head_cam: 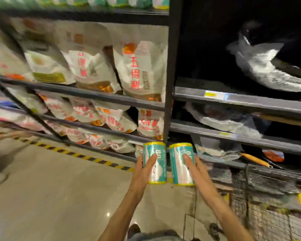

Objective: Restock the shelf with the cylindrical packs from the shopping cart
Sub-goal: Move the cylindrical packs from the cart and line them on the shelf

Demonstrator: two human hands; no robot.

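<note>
The dark metal shelf filled the view, bags of snacks on its left bays; the wire shopping cart stood at lower right. Each hand, left hand and right hand, clasped one teal cylindrical pack upright, mid-air before the lower shelves. They looked light, film-wrapped, likely slick and slightly squashy; a grip around the middle seemed best

Left hand grips; right hand grips; arms outstretched.
</note>
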